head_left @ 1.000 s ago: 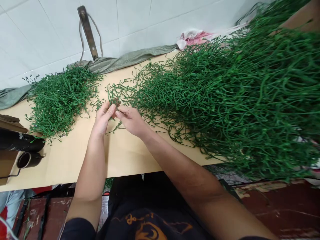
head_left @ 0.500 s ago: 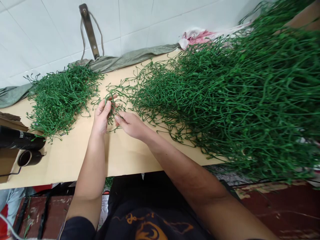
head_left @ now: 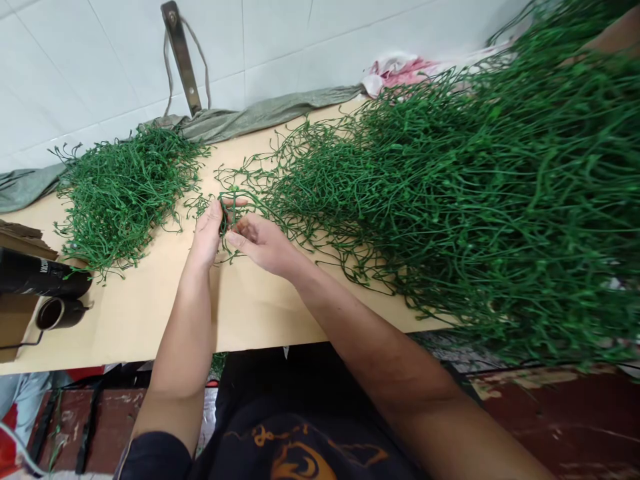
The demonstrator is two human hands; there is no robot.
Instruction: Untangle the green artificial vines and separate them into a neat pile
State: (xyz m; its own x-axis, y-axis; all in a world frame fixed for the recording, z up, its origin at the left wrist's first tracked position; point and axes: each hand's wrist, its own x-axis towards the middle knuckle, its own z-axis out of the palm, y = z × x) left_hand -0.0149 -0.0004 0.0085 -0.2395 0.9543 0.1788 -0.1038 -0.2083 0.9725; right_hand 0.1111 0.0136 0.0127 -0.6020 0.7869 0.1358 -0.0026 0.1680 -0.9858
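Note:
My left hand point(head_left: 208, 230) is closed around a few thin green stems point(head_left: 223, 212) with small knobbed ends, held just above the tabletop. Right beside it, my right hand point(head_left: 263, 243) has its fingers curled, the thumb toward the left palm. A stem runs down to these fingertips, which partly hide it. To the right spreads a large heap of long green stems point(head_left: 450, 193), its loose tips reaching close to both hands. A smaller pile of the same stems point(head_left: 127, 193) lies left of my hands.
The tan table point(head_left: 150, 320) has a black cylinder point(head_left: 45, 273) and a dark mug point(head_left: 60, 313) at its left end. A grey-green cloth point(head_left: 260, 119) runs along the tiled wall, with a pink and white cloth point(head_left: 400, 72) farther right. Another person's arm point(head_left: 613, 37) reaches over the heap.
My right hand has shifted slightly, its fingers loosening and curling again at the stems. The stems in my left hand have turned a little. Both piles look the same.

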